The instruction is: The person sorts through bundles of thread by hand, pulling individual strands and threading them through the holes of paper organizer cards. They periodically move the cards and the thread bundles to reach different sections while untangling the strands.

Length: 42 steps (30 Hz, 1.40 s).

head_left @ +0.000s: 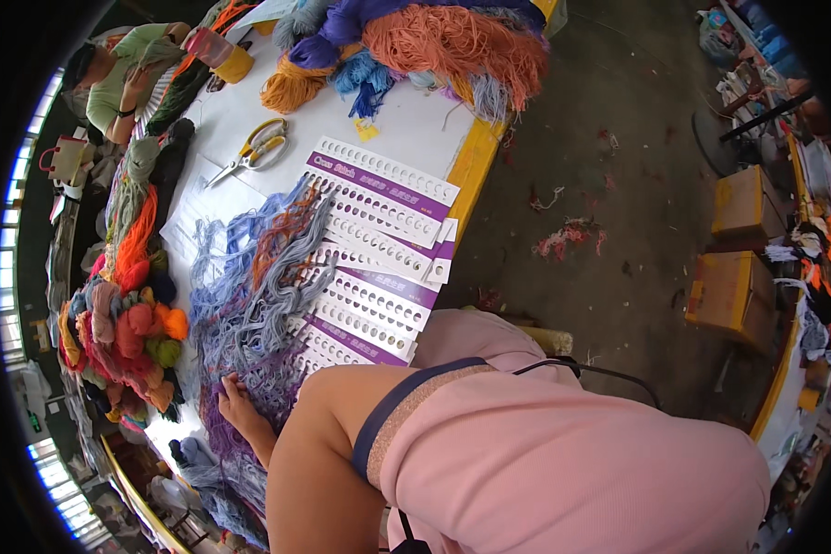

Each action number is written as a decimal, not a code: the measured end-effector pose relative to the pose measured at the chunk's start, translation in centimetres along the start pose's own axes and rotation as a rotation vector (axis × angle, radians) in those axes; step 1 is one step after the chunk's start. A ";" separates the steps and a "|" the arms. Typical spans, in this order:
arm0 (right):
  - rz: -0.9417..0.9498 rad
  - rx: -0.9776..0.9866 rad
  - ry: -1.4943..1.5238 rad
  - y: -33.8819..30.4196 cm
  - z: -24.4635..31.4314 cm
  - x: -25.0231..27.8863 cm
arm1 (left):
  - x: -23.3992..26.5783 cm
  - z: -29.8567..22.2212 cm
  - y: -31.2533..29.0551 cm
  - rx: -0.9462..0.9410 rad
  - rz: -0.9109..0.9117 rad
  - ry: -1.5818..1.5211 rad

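Observation:
My left hand is among purple and blue embroidery threads near the table's lower left. Its fingers are drawn together on purple thread. The strands fan out from a row of overlapping white and purple punched thread cards, lying along the table's right side. Several cards have strands at their left edges. My bare right arm, in a pink short sleeve, bends across the foreground and covers part of the lower cards and my left forearm. My right hand does not show.
Yellow-handled scissors lie on papers beyond the threads. Coloured yarn bundles pile up at the far end and left side. Another person sits at far left. Cardboard boxes and thread scraps are on the floor at right.

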State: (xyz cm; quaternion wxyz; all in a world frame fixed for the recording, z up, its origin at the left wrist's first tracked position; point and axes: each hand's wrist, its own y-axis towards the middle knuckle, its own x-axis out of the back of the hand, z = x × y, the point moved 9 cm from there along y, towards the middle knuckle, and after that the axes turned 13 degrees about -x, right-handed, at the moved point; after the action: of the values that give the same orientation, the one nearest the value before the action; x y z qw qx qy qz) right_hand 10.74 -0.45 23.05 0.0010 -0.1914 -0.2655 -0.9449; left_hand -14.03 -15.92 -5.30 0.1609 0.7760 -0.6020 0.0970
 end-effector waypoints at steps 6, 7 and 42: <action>-0.016 -0.015 -0.023 -0.2 -0.2 0.3 | -0.7 -0.6 0.0 -0.029 0.061 0.002; -0.014 -0.020 -0.026 -0.3 -0.3 0.3 | -0.8 -0.6 0.0 -0.028 0.064 0.001; -0.345 -1.083 0.198 -31.9 -18.4 16.5 | -0.9 -22.4 6.7 -0.112 0.128 -0.610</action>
State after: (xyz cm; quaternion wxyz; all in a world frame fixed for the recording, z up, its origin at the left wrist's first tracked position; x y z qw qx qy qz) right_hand -14.51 19.33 -1.43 -0.2266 -0.0291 0.2301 -0.9460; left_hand -19.72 -8.36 16.11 0.0089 0.7198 -0.6746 -0.1638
